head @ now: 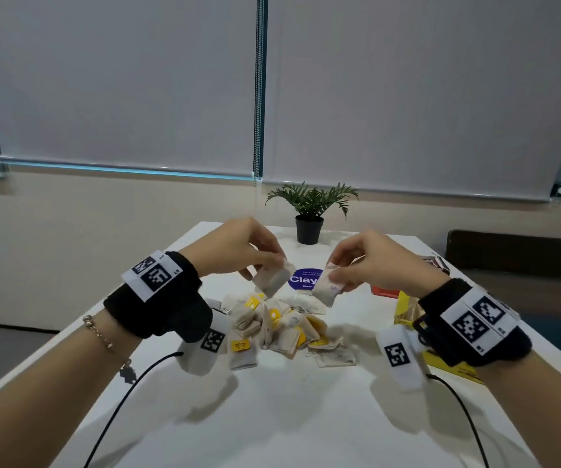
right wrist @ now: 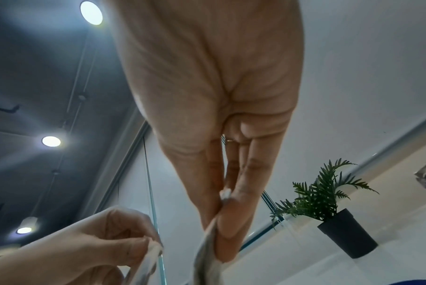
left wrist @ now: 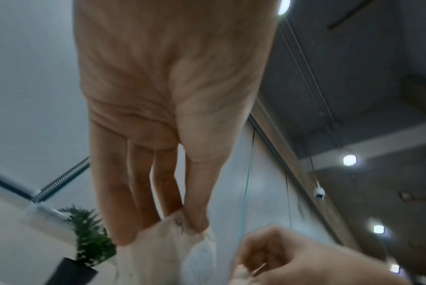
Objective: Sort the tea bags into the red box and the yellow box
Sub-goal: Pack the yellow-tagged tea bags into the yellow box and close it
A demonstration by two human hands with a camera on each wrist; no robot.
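Above the white table (head: 306, 417) both hands are raised. My left hand (head: 272, 261) pinches a beige tea bag (head: 274, 278) by its top edge; in the left wrist view the thumb and fingers of this hand (left wrist: 182, 221) close on the bag (left wrist: 167, 250). The right hand (head: 334, 270) pinches another tea bag (head: 326, 290), which hangs from it (right wrist: 219, 231) in the right wrist view. Below them lies a pile of tea bags (head: 279, 329), some with yellow tags. The red box (head: 385, 292) and the yellow box (head: 404, 309) stand at the right, partly hidden by my right wrist.
A potted plant (head: 309, 211) stands at the table's far edge, with a round purple sticker (head: 302, 280) in front of it. Black cables run from both wrists toward the near edge. A dark chair back (head: 522, 251) shows at the right.
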